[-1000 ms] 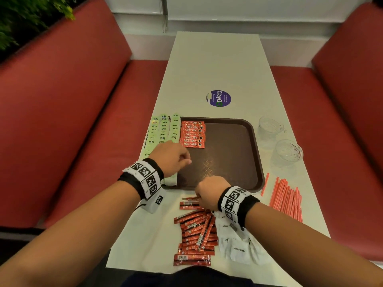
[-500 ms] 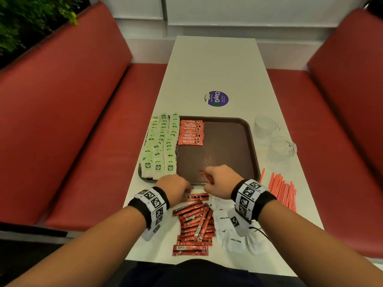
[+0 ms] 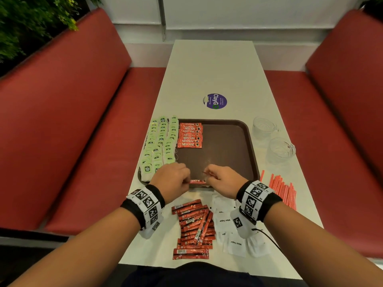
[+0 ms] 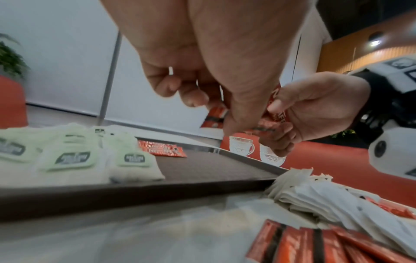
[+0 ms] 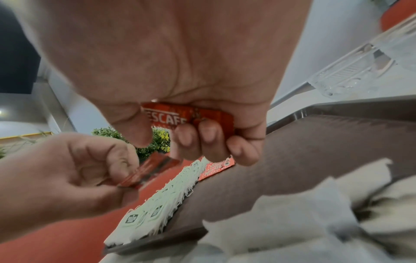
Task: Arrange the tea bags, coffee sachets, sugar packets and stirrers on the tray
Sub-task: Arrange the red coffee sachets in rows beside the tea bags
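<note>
A brown tray (image 3: 234,141) carries rows of green tea bags (image 3: 159,146) on its left and a short stack of red coffee sachets (image 3: 190,135) beside them. Over the tray's near edge my left hand (image 3: 186,179) pinches one coffee sachet (image 5: 146,170). My right hand (image 3: 209,177) grips a small bundle of coffee sachets (image 5: 186,115). The two hands are close together, fingertips facing. Loose coffee sachets (image 3: 194,224), white sugar packets (image 3: 234,235) and red stirrers (image 3: 281,189) lie on the table near me.
Two glass cups (image 3: 264,127) (image 3: 280,149) stand right of the tray. A round purple sticker (image 3: 215,101) marks the white table (image 3: 213,65) beyond it. Red bench seats (image 3: 87,141) flank both sides. The tray's right part is bare.
My left hand left the tea bags, went to the loose pile and came up with a sachet. My right hand rose from the pile with sachets to the tray's near edge.
</note>
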